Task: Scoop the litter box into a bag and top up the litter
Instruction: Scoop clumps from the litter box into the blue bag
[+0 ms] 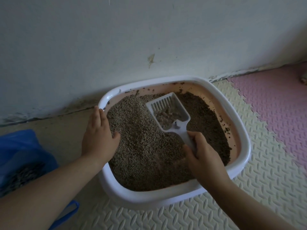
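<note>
Litter box point(166, 80) sits on the foam mat point(265, 163) against the wall, full of grey-brown litter point(141, 146). On the head camera I see the right hand point(204, 156) curled round the handle of the white slotted scoop point(167, 112), which carries a little litter. The left hand point(98, 138) lies flat on the box's left rim, fingers straight, thumb touching litter, holding nothing. A blue bag point(21, 151) lies near the box's left side

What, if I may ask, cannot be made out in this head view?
- Scoop handle: head view, wrapped by the right hand.
- Blue bag: cut by the left edge, crossed by the left forearm; contents blurred.
- Object at the right edge: cut off, too small.
</note>
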Available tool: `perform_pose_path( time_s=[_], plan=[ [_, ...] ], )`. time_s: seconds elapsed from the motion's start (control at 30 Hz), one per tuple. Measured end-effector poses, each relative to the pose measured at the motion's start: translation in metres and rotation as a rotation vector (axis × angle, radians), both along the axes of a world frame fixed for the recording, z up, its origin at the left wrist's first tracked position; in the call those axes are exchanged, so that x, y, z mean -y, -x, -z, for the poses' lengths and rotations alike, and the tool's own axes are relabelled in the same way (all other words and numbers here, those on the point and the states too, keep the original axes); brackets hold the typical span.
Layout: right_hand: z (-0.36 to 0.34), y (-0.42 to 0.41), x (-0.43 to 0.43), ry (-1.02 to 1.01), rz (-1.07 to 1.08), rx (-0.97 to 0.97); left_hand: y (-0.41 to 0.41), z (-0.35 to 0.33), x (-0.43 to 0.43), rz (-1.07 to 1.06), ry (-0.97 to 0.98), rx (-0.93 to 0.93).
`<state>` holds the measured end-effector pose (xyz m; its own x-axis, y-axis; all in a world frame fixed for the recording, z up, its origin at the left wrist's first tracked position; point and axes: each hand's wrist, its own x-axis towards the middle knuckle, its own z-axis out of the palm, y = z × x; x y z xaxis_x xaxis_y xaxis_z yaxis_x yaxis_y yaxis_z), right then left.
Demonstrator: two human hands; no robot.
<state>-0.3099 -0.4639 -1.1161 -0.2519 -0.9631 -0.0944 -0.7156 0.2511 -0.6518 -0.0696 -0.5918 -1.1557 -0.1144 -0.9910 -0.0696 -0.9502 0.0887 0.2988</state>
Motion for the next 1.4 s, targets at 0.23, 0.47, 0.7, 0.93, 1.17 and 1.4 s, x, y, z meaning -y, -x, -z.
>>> perform_pose_path(
  time_s=[0.23,0.47,0.7,0.93,1.17,1.4],
  plan=[
    [0.000,-0.001,-0.003,0.026,-0.008,0.091,-0.001,-0.001,-0.001,0.006,0.000,-0.006],
    [0.000,0.001,-0.003,0.007,-0.050,0.065,-0.001,-0.002,-0.001,0.001,-0.005,-0.019],
    [0.002,0.000,-0.005,-0.025,-0.057,0.074,-0.001,-0.002,-0.001,-0.004,-0.013,-0.035],
    [-0.002,-0.001,-0.003,-0.038,-0.123,0.051,-0.004,-0.003,-0.002,0.009,-0.044,-0.086],
    [-0.014,-0.015,0.007,-0.114,-0.270,0.054,-0.050,-0.033,-0.010,0.168,-0.144,-0.112],
    [-0.036,-0.059,0.029,-0.156,-0.429,0.076,-0.141,-0.080,-0.045,0.119,0.049,0.138]
  ],
)
